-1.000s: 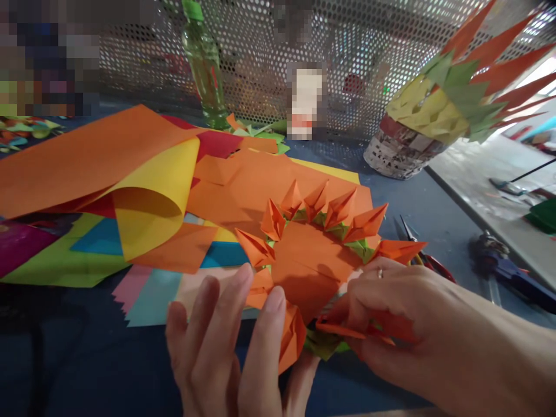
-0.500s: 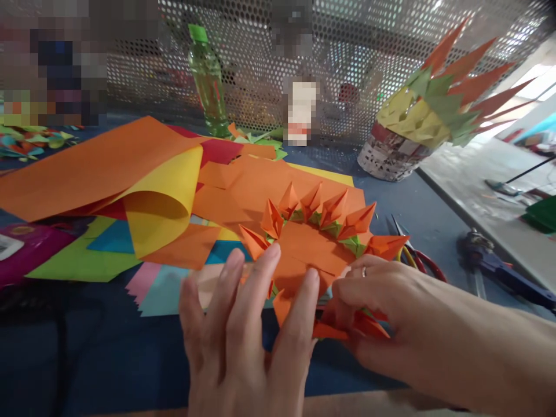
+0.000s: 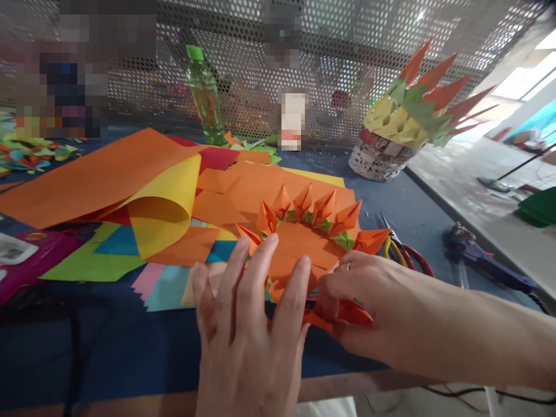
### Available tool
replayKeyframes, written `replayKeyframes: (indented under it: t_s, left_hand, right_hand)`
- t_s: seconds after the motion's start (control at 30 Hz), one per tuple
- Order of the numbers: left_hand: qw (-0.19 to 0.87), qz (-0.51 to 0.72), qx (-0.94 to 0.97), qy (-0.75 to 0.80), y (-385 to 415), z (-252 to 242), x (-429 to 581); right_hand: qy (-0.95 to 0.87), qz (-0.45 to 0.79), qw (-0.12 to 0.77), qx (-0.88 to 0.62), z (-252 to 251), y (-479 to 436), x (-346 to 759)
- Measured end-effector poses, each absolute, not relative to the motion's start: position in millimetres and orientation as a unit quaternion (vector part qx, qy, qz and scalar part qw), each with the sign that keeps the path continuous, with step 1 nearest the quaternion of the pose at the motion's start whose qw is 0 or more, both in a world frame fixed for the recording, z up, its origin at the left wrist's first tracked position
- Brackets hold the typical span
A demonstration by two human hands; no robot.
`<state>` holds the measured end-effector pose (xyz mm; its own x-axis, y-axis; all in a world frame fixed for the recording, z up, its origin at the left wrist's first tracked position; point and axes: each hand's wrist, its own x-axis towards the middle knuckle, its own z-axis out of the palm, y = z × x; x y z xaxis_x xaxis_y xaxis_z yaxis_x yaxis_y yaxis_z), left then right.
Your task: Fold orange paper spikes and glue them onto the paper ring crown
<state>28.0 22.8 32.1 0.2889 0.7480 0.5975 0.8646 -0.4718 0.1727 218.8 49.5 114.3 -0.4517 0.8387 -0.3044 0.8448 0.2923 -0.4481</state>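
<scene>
A ring of folded orange paper points point(image 3: 324, 205) with green folded pieces along its inner edge lies on the table over orange sheets. My left hand point(image 3: 256, 324) is at the ring's near left, fingers stretched and spread over its edge; the thumb is mostly hidden. At the near right of the ring, my right hand point(image 3: 369, 295) is closed in a pinch on one of the orange folded paper pieces point(image 3: 354, 313). Its fingertips are partly hidden behind that piece. A ring shows on one of the right fingers.
Orange sheets point(image 3: 143, 168) and a curled yellow sheet point(image 3: 169, 202) lie left. Scissors point(image 3: 408, 255) and a blue glue gun point(image 3: 486, 260) are at right. A woven paper basket point(image 3: 386, 133) and green bottle point(image 3: 204, 98) stand behind, before a perforated metal panel point(image 3: 243, 75).
The view has shifted slightly, so most things on the table appear a little further left. Both hands keep nearly the same pose at the folded paper ring.
</scene>
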Motion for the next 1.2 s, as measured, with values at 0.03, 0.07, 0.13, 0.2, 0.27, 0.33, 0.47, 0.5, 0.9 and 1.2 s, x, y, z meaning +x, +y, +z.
replayKeyframes:
  t_s: [0.03,0.07,0.13,0.2,0.27,0.33,0.47,0.5,0.9,1.2]
  left_hand:
    - [0.091,-0.315,-0.798,-0.505,22.7,32.2,28.2]
    - [0.091,-0.314,-0.800,-0.504,22.7,32.4,28.5]
    - [0.086,-0.314,-0.802,-0.501,22.7,33.2,29.5]
    - [0.078,-0.316,-0.804,-0.498,22.4,34.2,30.9]
    - [0.065,-0.318,-0.804,-0.499,21.7,35.5,32.3]
    - [0.050,-0.321,-0.804,-0.498,21.1,36.6,33.2]
    - [0.021,-0.322,-0.817,-0.479,21.5,37.0,32.7]
    - [0.010,-0.319,-0.820,-0.474,22.0,36.9,32.4]
    - [-0.127,-0.279,-0.855,-0.417,40.8,44.9,26.6]
    - [-0.242,-0.298,-0.812,-0.440,63.6,75.4,21.8]
  right_hand:
    - [0.804,-0.283,0.013,0.522,115.8,49.8,218.2]
    - [0.807,-0.283,0.016,0.518,117.1,50.2,217.8]
    - [0.816,-0.282,0.016,0.505,119.2,50.9,217.5]
    - [0.820,-0.284,0.017,0.497,121.0,51.2,217.1]
    - [0.826,-0.282,0.018,0.488,123.0,51.0,216.1]
    - [0.836,-0.275,0.016,0.475,125.3,49.9,214.3]
    - [0.843,-0.263,0.013,0.468,129.1,44.7,210.0]
    - [0.840,-0.261,0.013,0.475,129.3,43.2,209.4]
    - [0.832,-0.147,-0.122,0.522,137.2,18.3,226.8]
    - [0.624,-0.142,-0.446,0.625,98.6,-78.0,222.6]
